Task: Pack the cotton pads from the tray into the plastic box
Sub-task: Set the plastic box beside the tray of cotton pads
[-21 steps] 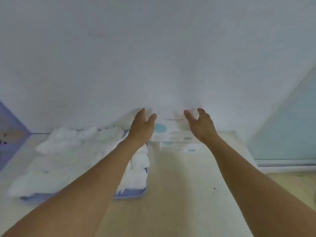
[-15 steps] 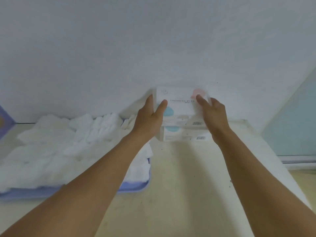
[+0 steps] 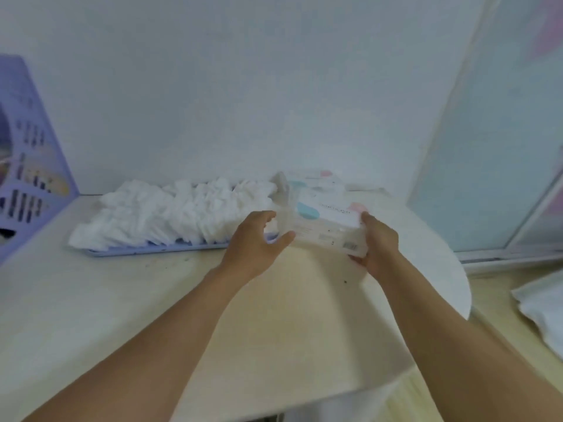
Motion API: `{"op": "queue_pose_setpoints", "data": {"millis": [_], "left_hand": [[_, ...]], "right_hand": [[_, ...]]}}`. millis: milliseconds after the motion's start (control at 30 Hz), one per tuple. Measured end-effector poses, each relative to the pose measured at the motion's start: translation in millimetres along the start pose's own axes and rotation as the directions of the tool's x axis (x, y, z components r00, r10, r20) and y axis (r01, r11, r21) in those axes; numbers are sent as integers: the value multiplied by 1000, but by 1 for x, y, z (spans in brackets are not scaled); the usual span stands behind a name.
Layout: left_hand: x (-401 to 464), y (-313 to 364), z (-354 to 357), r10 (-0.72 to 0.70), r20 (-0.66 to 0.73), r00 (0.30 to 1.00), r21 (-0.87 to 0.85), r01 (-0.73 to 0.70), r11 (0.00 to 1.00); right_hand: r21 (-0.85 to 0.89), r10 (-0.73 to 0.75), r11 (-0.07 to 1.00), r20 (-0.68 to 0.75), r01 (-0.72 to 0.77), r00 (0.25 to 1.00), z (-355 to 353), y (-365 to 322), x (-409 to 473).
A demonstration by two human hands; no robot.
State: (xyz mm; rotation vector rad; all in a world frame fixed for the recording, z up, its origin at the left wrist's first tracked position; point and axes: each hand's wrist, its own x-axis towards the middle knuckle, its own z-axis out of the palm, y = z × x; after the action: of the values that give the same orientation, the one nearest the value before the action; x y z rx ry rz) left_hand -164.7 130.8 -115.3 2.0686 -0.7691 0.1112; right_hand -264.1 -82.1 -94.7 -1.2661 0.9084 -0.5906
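Note:
A clear plastic box [image 3: 326, 225] with a white label and blue and pink spots is lifted and tilted above the table. My left hand [image 3: 254, 243] grips its left end with thumb and fingers. Its right end sits in my right hand [image 3: 377, 243], whose fingers curl under and around it. A heap of white cotton pads [image 3: 179, 210] fills the light purple tray [image 3: 146, 250] to the left. A second similar box [image 3: 313, 181] stands behind, against the wall.
The pale wooden table [image 3: 213, 315] has a rounded right edge. A purple perforated basket [image 3: 27, 166] stands at the far left. At the right a glass door [image 3: 499, 147] rises, with a white cloth [image 3: 545, 309] lying low beside the table.
Both hands closed on the top box, lifted it off the one beneath and drew it toward me, tilted. The head camera tipped downward, so more of the table shows.

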Motion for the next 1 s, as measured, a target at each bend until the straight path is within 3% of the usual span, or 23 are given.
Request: {"op": "queue_pose_setpoints", "data": {"millis": [100,200,233,300,367,400,600,700,800,1000], "left_hand": [[-37,-17,-8,84,84,993,201,-99,975],[-45,-27,-12,139,138,981,342,-179,922],[-43,-28,-11,157,143,977,356,-199,913],[-33,-31,-8,147,180,973,334,-201,921],[-27,-36,-6,130,212,969,301,-191,934],[-26,-37,-5,131,225,966,315,-199,928],[-32,-40,-4,230,138,963,378,-266,887],[-46,-32,-8,254,67,965,364,-261,894],[-59,-25,-9,231,83,969,343,-245,907],[-73,-6,-8,359,134,924,362,-383,850]], "right_hand": [[-209,-182,964,-75,163,981,-11,18,-23],[-372,-370,867,-35,332,928,-12,30,-39],[-425,-490,789,0,443,872,-11,36,-41],[-556,-738,481,161,678,656,-6,47,-40],[-589,-829,175,344,789,440,-4,55,-31],[-580,-829,117,390,806,401,-4,56,-28],[-588,-782,152,420,794,461,-19,58,-33],[-606,-805,132,397,785,441,-28,62,-38],[-623,-809,78,417,778,415,-29,63,-37],[-675,-807,-64,469,735,360,-25,63,-43]]}}
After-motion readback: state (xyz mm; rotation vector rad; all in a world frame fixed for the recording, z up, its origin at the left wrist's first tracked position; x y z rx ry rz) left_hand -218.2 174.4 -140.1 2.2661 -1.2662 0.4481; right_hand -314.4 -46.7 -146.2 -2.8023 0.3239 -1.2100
